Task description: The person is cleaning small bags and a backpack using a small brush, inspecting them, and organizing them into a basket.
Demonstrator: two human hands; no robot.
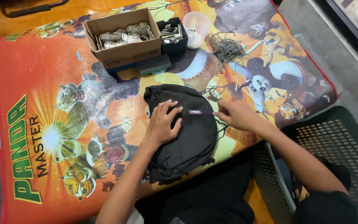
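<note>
Head cam, looking down: a folded black fabric garment (183,132) lies on an orange cartoon-printed mat (42,83), right at its near edge. The left hand (162,123) rests flat on the cloth, fingers spread, pinning it down. The right hand (236,114) sits at the garment's right edge with fingertips pinched together (can't tell on what, maybe a thread), just beside a small pale purple tag (195,112) on the fabric. Further back sit a brown cardboard box of white cut-out pieces (123,39), a translucent plastic cup (196,28) and a tangle of thin grey strings (227,49).
</note>
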